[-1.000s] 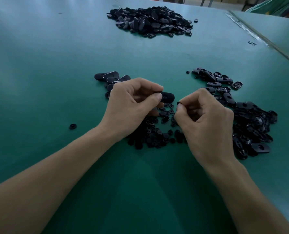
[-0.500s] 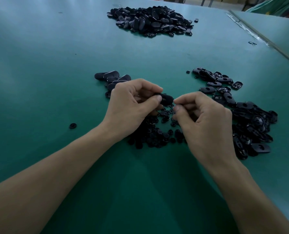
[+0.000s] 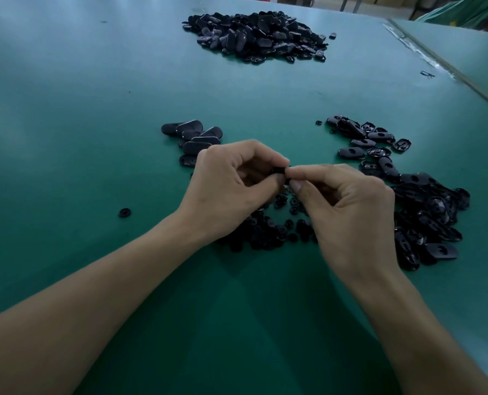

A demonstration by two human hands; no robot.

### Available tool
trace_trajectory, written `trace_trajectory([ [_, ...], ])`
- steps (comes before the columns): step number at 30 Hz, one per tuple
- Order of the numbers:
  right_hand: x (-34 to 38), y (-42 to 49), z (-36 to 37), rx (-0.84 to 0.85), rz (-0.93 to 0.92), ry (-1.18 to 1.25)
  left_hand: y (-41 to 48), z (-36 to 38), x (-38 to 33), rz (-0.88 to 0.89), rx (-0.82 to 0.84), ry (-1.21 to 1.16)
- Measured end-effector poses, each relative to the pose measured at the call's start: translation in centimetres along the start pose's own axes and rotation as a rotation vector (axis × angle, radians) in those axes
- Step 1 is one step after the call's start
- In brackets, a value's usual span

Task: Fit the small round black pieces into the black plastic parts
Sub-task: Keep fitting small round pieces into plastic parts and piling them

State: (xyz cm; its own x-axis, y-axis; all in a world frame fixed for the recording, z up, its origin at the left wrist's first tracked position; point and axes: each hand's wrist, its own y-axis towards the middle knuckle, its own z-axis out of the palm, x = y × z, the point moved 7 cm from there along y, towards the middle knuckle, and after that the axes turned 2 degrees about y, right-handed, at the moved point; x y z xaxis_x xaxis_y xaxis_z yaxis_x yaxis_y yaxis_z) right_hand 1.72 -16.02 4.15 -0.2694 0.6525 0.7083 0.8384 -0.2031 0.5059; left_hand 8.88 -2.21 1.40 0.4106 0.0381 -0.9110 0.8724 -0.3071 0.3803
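A green table (image 3: pixel 94 109) fills the view, with a second table's edge (image 3: pixel 465 89) at 2 o'clock. At its middle the left hand (image 3: pixel 231 189) grips a part (image 3: pixel 280 170) between thumb and curled fingers. Only a sliver of it shows, its long axis running 9 to 3 o'clock and its free end pointing to 3. There the right hand (image 3: pixel 348 212) pinches that end with thumb and forefinger. Whether a round piece sits between them is hidden. Loose pieces (image 3: pixel 268 232) lie on the table just under both hands, at 6 o'clock. A pile (image 3: pixel 425 212) of parts spreads at 3 o'clock, touching the right hand's far side. A few parts (image 3: pixel 193 136) lie at 11 o'clock. A big heap (image 3: pixel 254 35) sits far off at 12, and one stray piece (image 3: pixel 124 212) lies at 9.
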Motion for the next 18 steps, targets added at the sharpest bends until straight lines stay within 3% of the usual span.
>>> trace_trajectory([
  [18,-0.06,-0.07,0.32,-0.033,0.091,0.050,0.15,0.20,-0.05,0.011,0.036,0.004],
])
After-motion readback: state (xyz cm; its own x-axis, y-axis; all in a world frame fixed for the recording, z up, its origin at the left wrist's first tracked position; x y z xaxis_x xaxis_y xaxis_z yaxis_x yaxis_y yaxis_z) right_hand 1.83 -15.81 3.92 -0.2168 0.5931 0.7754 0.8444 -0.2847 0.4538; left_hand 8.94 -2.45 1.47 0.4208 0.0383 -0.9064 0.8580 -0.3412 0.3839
